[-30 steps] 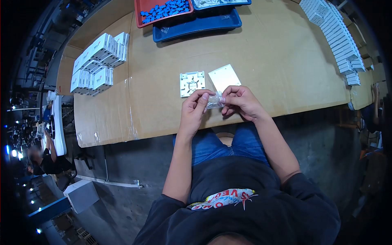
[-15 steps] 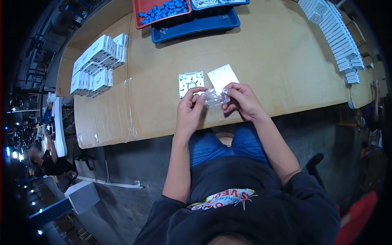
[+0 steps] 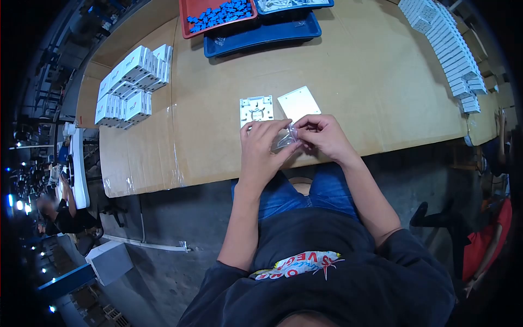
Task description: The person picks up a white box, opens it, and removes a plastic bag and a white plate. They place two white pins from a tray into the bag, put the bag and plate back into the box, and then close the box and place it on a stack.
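A small clear plastic bag (image 3: 284, 140) is held between my two hands, above the near part of the table. My left hand (image 3: 263, 144) curls round its left side with the thumb and fingers closed on it. The fingers of my right hand (image 3: 322, 136) pinch the bag's right end; whatever is inside it is too small to make out. Just beyond my left hand lies a white plastic tray with moulded clips (image 3: 256, 108), partly covered by the fingers. A flat white cover plate (image 3: 299, 102) lies beside it, beyond my right hand.
Stacks of white boxes (image 3: 125, 92) stand at the left, and a long row of white units (image 3: 449, 52) at the right. At the back are a red tray (image 3: 190, 29) with blue pieces and a blue tray (image 3: 261, 43). A person in red (image 3: 485, 245) is at the far right.
My left hand has turned over the bag and moved toward my right hand, so less of the bag shows. More of the person in red has come into view at the right.
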Motion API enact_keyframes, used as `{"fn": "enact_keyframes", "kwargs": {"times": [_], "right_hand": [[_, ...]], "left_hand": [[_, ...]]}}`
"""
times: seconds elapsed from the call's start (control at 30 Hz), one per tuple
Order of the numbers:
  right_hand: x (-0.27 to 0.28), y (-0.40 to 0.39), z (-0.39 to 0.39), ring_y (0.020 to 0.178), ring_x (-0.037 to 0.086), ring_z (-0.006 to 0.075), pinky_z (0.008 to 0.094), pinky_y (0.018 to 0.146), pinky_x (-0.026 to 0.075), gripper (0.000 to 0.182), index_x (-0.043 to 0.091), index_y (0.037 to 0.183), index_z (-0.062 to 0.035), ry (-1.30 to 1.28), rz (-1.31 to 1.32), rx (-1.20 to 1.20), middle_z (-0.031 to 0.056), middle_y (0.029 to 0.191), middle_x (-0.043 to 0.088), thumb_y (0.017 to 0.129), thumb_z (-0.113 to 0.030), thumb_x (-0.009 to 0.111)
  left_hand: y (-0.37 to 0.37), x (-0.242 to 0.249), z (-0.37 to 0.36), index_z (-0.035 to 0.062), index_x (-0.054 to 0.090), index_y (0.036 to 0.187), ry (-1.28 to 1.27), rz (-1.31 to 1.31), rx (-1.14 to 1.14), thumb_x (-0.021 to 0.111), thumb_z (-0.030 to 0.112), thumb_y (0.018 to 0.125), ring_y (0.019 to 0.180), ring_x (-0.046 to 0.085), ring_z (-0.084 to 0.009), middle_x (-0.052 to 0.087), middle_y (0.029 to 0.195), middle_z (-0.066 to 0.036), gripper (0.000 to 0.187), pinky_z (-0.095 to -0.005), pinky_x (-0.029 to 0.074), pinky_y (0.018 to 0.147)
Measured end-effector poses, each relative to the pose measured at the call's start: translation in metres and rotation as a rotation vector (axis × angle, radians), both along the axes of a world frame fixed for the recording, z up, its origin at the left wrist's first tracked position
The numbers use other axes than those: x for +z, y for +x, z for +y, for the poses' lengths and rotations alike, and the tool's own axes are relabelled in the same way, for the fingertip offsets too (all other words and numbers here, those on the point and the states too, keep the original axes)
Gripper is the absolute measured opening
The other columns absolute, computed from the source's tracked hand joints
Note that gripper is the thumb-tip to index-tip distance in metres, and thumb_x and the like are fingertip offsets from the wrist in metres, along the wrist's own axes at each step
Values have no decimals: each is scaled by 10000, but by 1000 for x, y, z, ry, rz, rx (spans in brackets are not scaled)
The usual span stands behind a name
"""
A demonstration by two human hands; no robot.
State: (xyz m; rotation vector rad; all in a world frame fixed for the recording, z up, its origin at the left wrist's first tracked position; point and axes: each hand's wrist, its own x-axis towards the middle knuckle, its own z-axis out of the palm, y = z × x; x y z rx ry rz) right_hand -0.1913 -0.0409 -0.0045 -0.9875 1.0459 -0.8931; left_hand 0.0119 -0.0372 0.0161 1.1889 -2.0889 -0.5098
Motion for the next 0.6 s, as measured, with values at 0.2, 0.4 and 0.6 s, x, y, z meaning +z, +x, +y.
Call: {"fn": "enact_keyframes", "kwargs": {"times": [0.2,0.4,0.6], "right_hand": [[2,1,0,670,599,43,205,585,471,118,705,1089,-5,-24,23,11,5,794,685,979,-40,677],[14,-4,0,1012,641,115,277,875,519,168,670,1114,8,-314,144,-10,71,1157,688,1058,-127,588],[15,-3,3,1114,649,179,331,974,515,339,683,1246,8,-435,79,130,94,1195,696,1090,-263,554]], "left_hand": [[1,-2,-1,87,728,1141,41,60,-13,873,235,777,1045,661,-239,732,1096,-48,419,-390,411,996],[1,1,1,33,715,1167,191,229,22,865,201,813,965,689,-233,737,1065,-91,420,-359,517,870],[-4,-3,3,12,711,1169,265,329,-43,865,183,812,936,707,-260,734,1052,-125,425,-356,550,830]]}}
